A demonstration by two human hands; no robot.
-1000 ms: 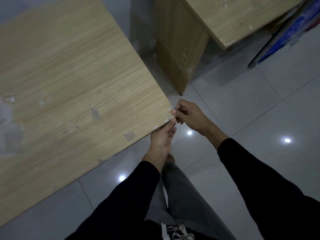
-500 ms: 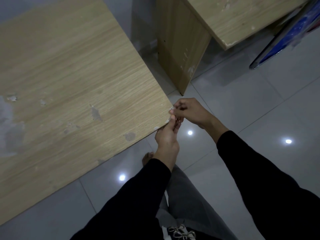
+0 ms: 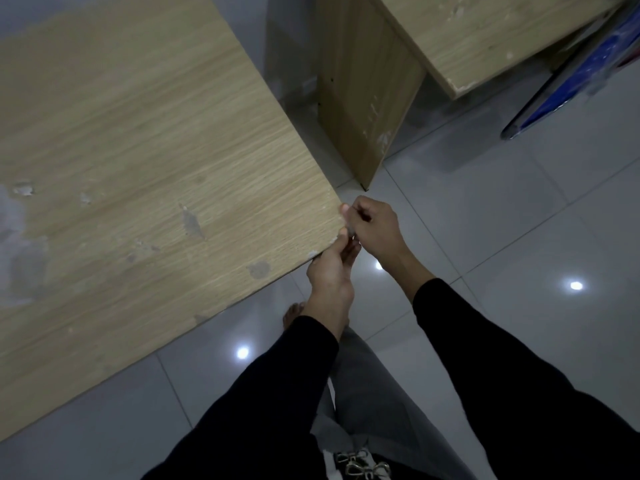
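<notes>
A light wood-grain table [image 3: 145, 161] fills the left of the view, and its near right corner [image 3: 337, 220] is chipped pale. My right hand [image 3: 377, 230] has curled fingers at that corner and pinches a small pale strip [image 3: 350, 233] on the table's edge. From below, my left hand [image 3: 329, 277] reaches up with thumb and fingertips pinching the same strip just under the corner. The two hands touch each other there. The fingers hide most of the strip, so I cannot make out its shape.
A second wooden desk [image 3: 467, 39] with a side panel [image 3: 363, 109] stands at the back right. A blue, shiny flat object [image 3: 581, 71] leans at the far right. The glossy grey tile floor [image 3: 519, 220] reflects ceiling lights. My bare foot [image 3: 292, 315] is under the table's edge.
My left hand has moved up closer to the corner, until its fingertips meet my right hand. My right hand has stayed at the corner with its fingers curled tighter.
</notes>
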